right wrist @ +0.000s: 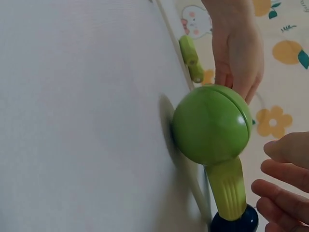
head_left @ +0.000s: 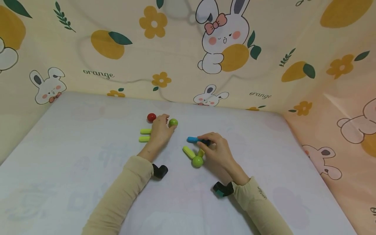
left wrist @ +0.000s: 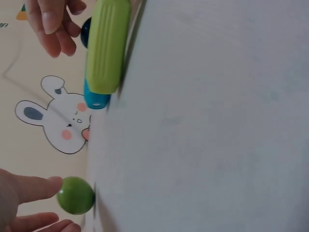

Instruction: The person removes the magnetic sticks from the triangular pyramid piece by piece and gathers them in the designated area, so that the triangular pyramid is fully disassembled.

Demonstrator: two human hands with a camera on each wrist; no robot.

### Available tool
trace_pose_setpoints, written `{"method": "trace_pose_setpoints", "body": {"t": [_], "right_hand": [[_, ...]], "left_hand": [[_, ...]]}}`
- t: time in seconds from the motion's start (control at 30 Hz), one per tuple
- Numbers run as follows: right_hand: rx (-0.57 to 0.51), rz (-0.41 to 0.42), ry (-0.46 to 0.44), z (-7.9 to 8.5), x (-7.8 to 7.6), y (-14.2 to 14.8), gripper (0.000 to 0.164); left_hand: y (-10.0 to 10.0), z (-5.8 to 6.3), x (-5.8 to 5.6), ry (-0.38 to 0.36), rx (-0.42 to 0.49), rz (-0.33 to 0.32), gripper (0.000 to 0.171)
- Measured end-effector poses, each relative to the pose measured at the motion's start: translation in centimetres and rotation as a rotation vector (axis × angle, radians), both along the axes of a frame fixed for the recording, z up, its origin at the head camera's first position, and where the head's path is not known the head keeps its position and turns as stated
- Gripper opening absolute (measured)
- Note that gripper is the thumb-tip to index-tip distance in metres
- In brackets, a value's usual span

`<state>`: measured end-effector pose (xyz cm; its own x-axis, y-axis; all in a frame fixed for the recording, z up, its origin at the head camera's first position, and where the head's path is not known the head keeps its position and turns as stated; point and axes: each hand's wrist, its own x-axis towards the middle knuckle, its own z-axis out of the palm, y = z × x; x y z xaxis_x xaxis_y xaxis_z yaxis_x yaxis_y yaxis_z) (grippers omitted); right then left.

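In the head view, my left hand [head_left: 161,132] reaches over the table, its thumb at a small green ball [head_left: 173,122]. The left wrist view shows that green ball [left wrist: 76,195] on the table, the thumb tip right at its side. A red ball [head_left: 151,117] lies left of this hand. My right hand [head_left: 217,150] hovers with fingers spread beside a blue stick [head_left: 192,139] that has a dark blue ball [right wrist: 235,221] at its end. Nearer to me, a second green ball [head_left: 197,161] joins two yellow-green sticks [head_left: 189,152] in a V.
Two loose yellow-green sticks [head_left: 144,139] lie side by side, partly hidden by the left hand. Black wrist-worn devices [head_left: 160,171] sit at both cuffs. Behind the white table [head_left: 73,140] hangs a patterned cloth [head_left: 182,58] with rabbits and oranges.
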<state>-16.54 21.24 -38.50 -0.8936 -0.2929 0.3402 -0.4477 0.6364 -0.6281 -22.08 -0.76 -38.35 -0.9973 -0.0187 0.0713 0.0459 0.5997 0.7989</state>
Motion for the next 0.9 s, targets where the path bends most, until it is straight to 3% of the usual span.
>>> {"method": "trace_pose_setpoints", "body": {"t": [0.33, 0.5, 0.7, 0.9], "right_hand": [[0.025, 0.003, -0.02, 0.3, -0.4, 0.8, 0.026], [0.033, 0.033, -0.043, 0.4, -0.2, 0.9, 0.025], [0.058, 0.08, -0.028, 0.3, 0.2, 1.1, 0.025], [0.096, 0.163, -0.081, 0.2, 0.7, 1.5, 0.027]], "left_hand": [[-0.9, 0.6, 1.7, 0.043, 0.023, -0.026, 0.04], [-0.9, 0.3, 2.9, 0.065, 0.015, -0.079, 0.031], [-0.9, 0.2, 3.6, 0.026, 0.031, -0.204, 0.027], [-0.9, 0.1, 3.9, -0.044, 0.003, -0.382, 0.031]]}}
